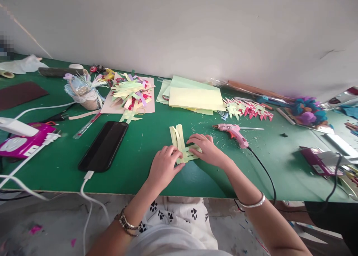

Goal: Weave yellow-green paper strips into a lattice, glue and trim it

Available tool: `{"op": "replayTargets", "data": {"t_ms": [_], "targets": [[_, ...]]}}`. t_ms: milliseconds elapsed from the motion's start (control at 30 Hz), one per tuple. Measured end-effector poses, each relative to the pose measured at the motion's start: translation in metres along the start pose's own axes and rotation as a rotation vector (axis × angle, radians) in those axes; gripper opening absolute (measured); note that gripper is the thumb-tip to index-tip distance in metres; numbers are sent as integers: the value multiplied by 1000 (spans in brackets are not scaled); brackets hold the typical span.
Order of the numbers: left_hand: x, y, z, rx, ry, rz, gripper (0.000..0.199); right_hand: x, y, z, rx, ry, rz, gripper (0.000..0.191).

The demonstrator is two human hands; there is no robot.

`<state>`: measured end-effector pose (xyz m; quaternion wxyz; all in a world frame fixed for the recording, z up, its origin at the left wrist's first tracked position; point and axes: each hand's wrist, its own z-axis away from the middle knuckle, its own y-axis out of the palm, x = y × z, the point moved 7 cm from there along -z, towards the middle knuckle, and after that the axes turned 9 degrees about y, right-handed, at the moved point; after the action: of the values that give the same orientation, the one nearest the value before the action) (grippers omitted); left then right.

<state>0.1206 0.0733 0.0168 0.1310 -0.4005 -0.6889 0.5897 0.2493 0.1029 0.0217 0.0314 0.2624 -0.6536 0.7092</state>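
Pale green-yellow paper strips [180,133] cross each other in a small woven piece on the green table. Some strips point away from me and others run to the right. My left hand [167,162] is closed at the piece's lower left corner, thumb and fingers pinching the crossing. From the other side, my right hand [207,149] bends its fingers over the strips that run right and holds them. Its palm side and part of those strips are hidden. To the right of this hand lies a pink glue gun [233,132], untouched, its nozzle facing left.
A black phone [104,146] with a white cable lies left of my hands. Behind are a heap of loose paper strips [131,88], paper sheets [195,98] and a red-and-green folded paper chain [248,108]. Purple power strips [28,142] and cords lie at the sides.
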Motion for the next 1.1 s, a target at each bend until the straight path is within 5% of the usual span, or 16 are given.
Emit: {"op": "replayTargets", "data": {"t_ms": [267, 467, 567, 933, 1100], "targets": [[2, 0, -1, 1, -25, 22, 11, 0, 4, 12, 5, 23, 70, 21], [2, 0, -3, 18, -16, 21, 11, 9, -10, 31, -166, 5, 129, 23], [1, -1, -3, 29, 8, -2, 12, 16, -2, 41, -117, -24, 96, 21], [-1, -1, -3, 2, 35, -6, 11, 18, 14, 46, -103, 143, 48, 22], [0, -2, -2, -14, 54, -1, 11, 17, 16, 49, -201, 210, 43, 22]]}}
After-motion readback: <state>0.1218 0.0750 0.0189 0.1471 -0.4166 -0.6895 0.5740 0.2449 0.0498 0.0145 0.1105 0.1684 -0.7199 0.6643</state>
